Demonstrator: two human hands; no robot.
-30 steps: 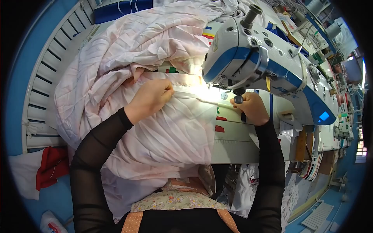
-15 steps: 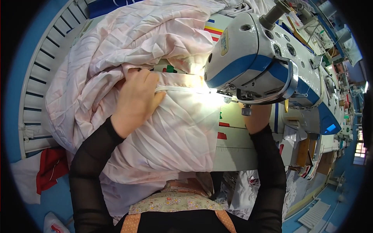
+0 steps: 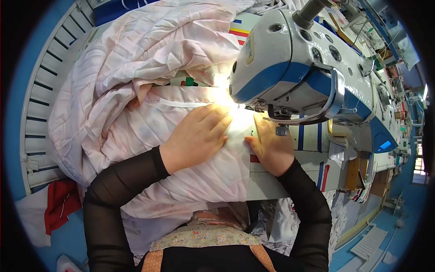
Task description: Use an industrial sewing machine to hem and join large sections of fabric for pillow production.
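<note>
Since the earlier frame, my left hand point(image 3: 195, 138) has moved rightward over the pale cloth point(image 3: 131, 122), near the sewing machine point(image 3: 283, 68). Its fingers lie open, flat; my right hand point(image 3: 274, 147) opens its fingers at the cloth's right edge, where tabletop point(image 3: 269, 187) extends beyond.

Fabric point(image 3: 122, 118) left of sewing machine point(image 3: 308, 77)
</note>
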